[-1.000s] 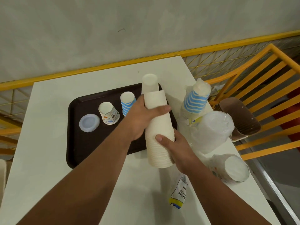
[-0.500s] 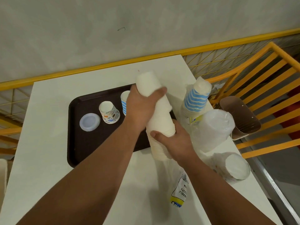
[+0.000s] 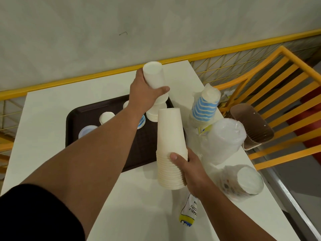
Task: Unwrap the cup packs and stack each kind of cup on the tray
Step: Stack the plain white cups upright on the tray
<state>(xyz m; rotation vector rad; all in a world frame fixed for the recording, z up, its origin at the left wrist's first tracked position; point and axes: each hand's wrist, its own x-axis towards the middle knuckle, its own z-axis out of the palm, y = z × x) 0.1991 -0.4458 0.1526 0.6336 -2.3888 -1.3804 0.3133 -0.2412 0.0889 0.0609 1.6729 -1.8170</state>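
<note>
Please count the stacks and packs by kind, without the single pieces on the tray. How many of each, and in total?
Plain white cup stacks: 2
Blue-striped cup pack: 1
Brown cup stack: 1
Patterned cup pack: 1
Clear plastic pack: 1
Total: 6

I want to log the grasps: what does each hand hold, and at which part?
The left hand grips a short stack of white cups around its middle. The right hand grips the taller white stack around its lower rims.
</note>
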